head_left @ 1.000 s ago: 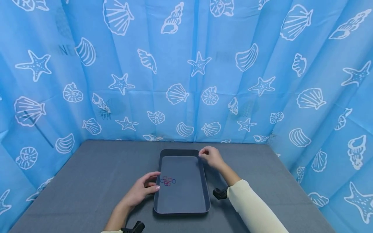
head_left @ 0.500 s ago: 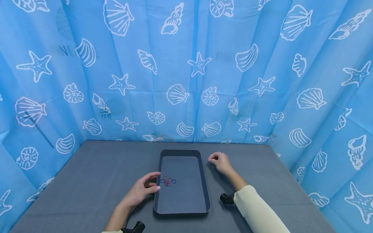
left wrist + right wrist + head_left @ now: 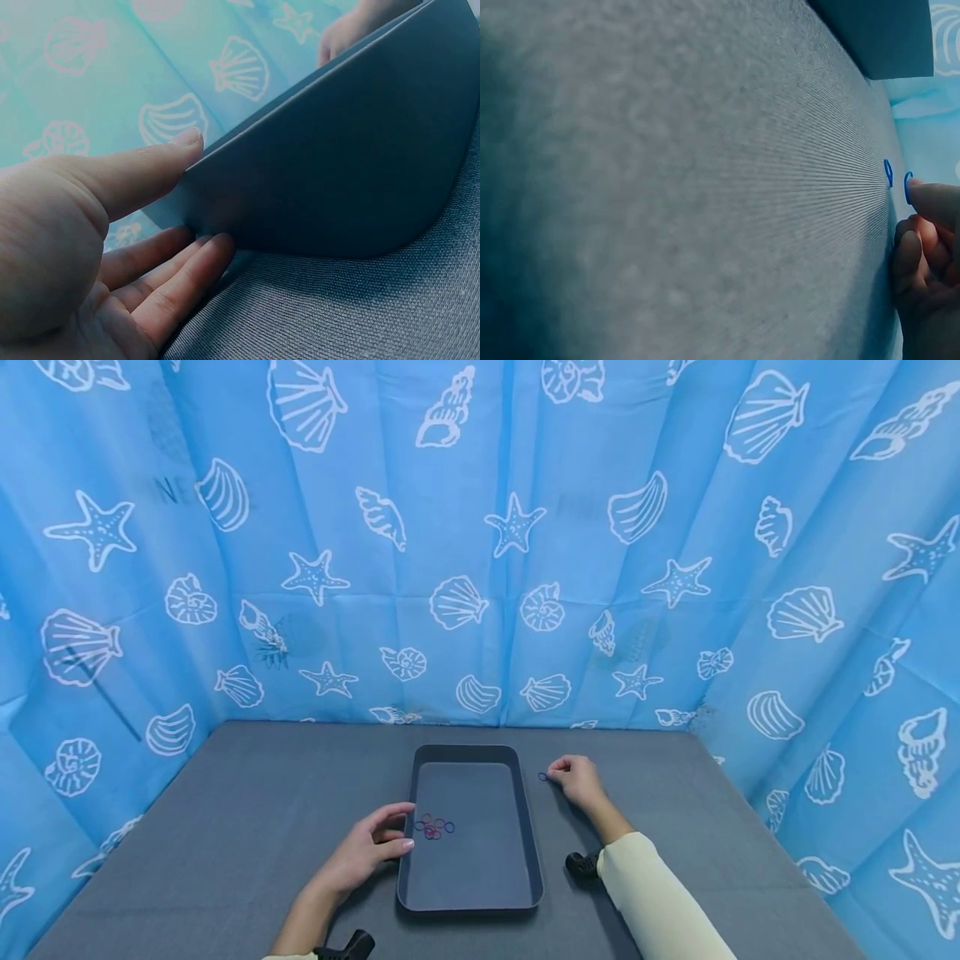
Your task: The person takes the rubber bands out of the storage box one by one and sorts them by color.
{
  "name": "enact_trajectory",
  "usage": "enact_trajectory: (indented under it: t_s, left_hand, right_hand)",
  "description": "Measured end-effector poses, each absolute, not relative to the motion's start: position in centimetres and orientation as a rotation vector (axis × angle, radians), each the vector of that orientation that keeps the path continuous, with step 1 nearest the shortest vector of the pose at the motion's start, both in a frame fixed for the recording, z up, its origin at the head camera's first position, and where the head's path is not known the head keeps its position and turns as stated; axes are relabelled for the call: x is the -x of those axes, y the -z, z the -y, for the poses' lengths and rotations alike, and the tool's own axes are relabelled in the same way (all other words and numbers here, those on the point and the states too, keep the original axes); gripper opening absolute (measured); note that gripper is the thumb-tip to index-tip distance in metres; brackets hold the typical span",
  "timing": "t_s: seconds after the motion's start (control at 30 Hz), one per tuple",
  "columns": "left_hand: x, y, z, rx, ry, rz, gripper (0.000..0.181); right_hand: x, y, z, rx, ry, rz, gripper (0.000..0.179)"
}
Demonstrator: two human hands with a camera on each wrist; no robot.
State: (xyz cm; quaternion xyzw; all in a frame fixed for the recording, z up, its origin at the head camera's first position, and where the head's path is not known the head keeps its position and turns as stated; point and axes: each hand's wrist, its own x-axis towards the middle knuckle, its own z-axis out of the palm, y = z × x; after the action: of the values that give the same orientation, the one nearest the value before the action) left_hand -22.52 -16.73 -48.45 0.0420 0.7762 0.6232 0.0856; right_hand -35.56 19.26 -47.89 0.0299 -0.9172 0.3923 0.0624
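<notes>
Blue loop pinched, right hand sits right of a tray; left hand, loosely spread, touches its left side.

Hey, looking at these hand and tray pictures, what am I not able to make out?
- Head view: the exact count of small rings in the tray; too small and overlapping.
- Left wrist view: the tray's floor; its side wall hides it.
- Right wrist view: part of the nearer-to-thumb blue ring, behind the thumb tip.
- Right wrist view: the rest of the right hand, cut off by the right edge.
</notes>
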Motion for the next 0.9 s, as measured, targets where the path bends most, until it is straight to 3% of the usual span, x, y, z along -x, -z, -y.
enact_trajectory:
  t_s: [0.9]
  left_hand:
    - [22.47,48.24,16.92,-0.143,-1.842,-2.325,0.052]
  right_hand:
    - [36.06,47.48,-18.75,0.013,-1.006,2.826,0.010]
